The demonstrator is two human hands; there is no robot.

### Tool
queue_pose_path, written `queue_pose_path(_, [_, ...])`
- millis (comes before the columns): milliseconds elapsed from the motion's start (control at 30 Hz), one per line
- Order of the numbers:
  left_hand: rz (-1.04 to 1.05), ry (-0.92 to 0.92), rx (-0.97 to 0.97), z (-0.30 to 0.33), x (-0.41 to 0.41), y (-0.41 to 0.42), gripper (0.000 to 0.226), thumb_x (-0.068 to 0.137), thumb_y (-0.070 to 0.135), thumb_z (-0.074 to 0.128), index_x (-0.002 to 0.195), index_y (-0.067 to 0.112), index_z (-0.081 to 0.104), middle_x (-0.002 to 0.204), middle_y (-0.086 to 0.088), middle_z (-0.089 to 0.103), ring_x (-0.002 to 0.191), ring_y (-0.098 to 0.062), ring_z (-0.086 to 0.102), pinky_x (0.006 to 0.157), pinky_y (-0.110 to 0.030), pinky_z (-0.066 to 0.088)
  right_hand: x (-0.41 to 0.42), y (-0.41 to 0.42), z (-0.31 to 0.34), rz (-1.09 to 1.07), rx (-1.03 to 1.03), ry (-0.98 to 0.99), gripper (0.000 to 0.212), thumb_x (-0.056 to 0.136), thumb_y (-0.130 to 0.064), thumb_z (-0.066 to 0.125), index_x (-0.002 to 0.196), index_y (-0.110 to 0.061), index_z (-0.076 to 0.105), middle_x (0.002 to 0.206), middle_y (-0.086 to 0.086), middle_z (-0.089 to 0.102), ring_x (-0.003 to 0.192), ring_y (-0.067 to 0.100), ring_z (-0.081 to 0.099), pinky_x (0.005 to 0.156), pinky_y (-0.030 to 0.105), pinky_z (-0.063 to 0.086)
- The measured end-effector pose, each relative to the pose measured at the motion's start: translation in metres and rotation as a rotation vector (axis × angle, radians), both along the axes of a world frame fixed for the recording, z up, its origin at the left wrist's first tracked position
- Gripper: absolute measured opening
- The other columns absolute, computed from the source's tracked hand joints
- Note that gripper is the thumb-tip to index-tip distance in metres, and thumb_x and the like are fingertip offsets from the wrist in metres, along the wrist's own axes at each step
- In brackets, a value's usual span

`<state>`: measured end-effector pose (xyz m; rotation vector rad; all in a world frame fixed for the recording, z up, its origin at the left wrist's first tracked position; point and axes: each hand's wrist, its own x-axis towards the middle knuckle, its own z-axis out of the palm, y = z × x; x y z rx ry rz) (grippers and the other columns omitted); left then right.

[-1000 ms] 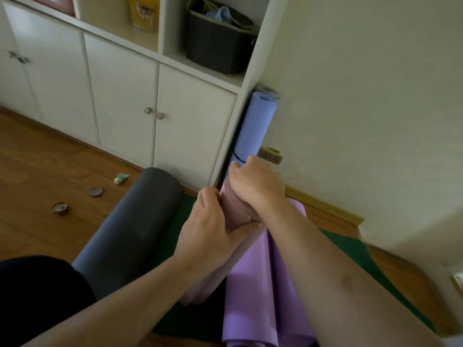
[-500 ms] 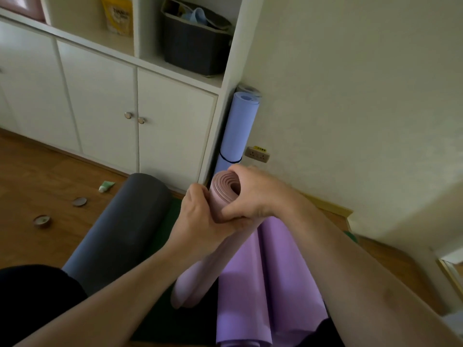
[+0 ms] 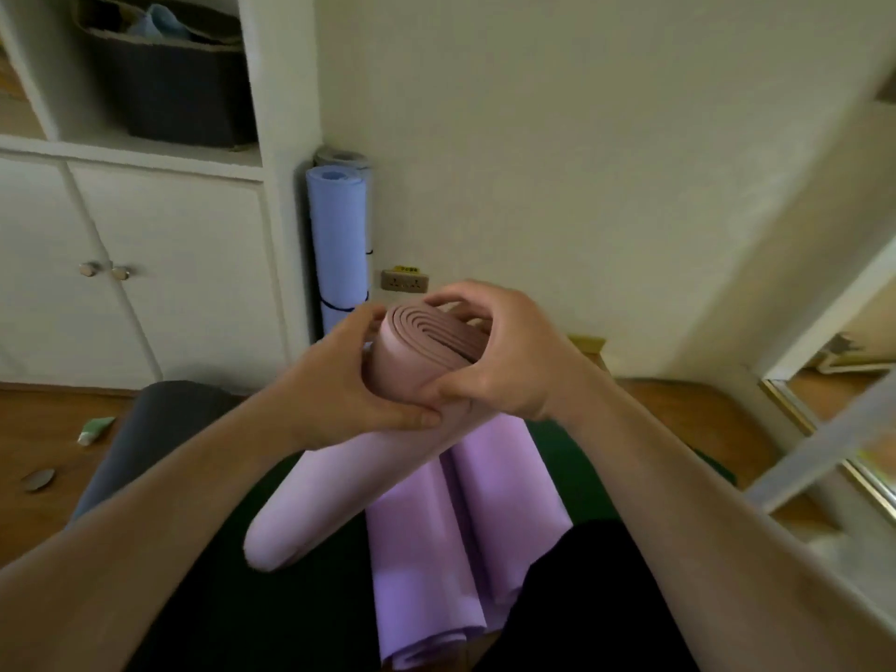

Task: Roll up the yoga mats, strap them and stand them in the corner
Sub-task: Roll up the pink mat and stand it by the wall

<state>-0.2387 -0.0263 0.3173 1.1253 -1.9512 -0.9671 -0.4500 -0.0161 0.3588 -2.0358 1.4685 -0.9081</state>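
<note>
Gripping the rolled pink mat (image 3: 339, 482) at its upper end, my left hand (image 3: 339, 385) and right hand (image 3: 504, 361) both closed around it. Rolling looks finished; strapping comes next, without loosening the coil.

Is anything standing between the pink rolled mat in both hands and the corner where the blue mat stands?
Nothing visible blocks it. The pink rolled yoga mat is held at its top end by the left hand and right hand; the corner holds an upright blue rolled mat and a grey one behind.
</note>
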Motion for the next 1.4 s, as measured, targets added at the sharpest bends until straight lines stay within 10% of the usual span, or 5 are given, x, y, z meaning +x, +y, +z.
queue_pose_path(533, [-0.556,-0.599,-0.236,-0.091,-0.360,0.027,0.087,0.044,0.087,0.072,0.111,0.035,0.053,0.098,0.012,0.067,0.085,-0.014,0.066,0.071,-0.043,0.058,-0.314,0.137,-0.181,-0.498,0.185,-0.371,0.085,0.066,-0.016,0.100,0.141,-0.024,0.063,0.130,-0.011,0.069,0.117,0.006,0.066,0.106,0.039,0.055])
queue_pose_path(733, [-0.736,-0.694,-0.223,-0.155,-0.418,0.030,0.078,0.051,0.081,0.083,0.111,0.041,0.054,0.101,0.015,0.067,0.088,-0.009,0.066,0.073,-0.040,0.061,-0.362,0.225,-0.329,-0.784,0.475,-1.011,0.050,0.091,-0.026,0.074,0.138,-0.020,0.062,0.135,0.004,0.068,0.125,0.023,0.066,0.103,0.038,0.057])
queue_pose_path(1033, [-0.822,-0.714,-0.124,-0.203,-0.425,0.020,0.082,0.053,0.073,0.090,0.122,0.045,0.055,0.108,0.017,0.069,0.092,-0.010,0.067,0.071,-0.034,0.062,-0.314,0.301,-0.514,-1.253,1.212,-0.236,0.045,0.098,-0.053,0.069,0.076,-0.015,0.056,0.072,0.001,0.064,0.064,0.018,0.063,0.053,0.031,0.049])
queue_pose_path(1200, [-0.808,-0.682,-0.114,-0.196,-0.419,0.015,0.081,0.051,0.069,0.094,0.119,0.045,0.058,0.107,0.018,0.071,0.095,-0.010,0.068,0.076,-0.042,0.062,-0.286,0.278,-0.531,-1.067,1.185,0.336,0.011,0.096,-0.015,0.067,0.086,-0.018,0.066,0.083,0.000,0.065,0.082,0.023,0.064,0.090,0.041,0.054])
queue_pose_path(1400, [-0.620,-0.610,-0.162,-0.149,-0.381,-0.002,0.077,0.050,0.067,0.094,0.114,0.043,0.058,0.101,0.022,0.071,0.090,0.000,0.066,0.074,-0.032,0.055,-0.294,0.200,-0.462,-1.326,0.873,-1.002,0.007,0.105,-0.012,0.056,0.108,-0.009,0.061,0.091,0.012,0.073,0.077,0.026,0.074,0.063,0.032,0.062])
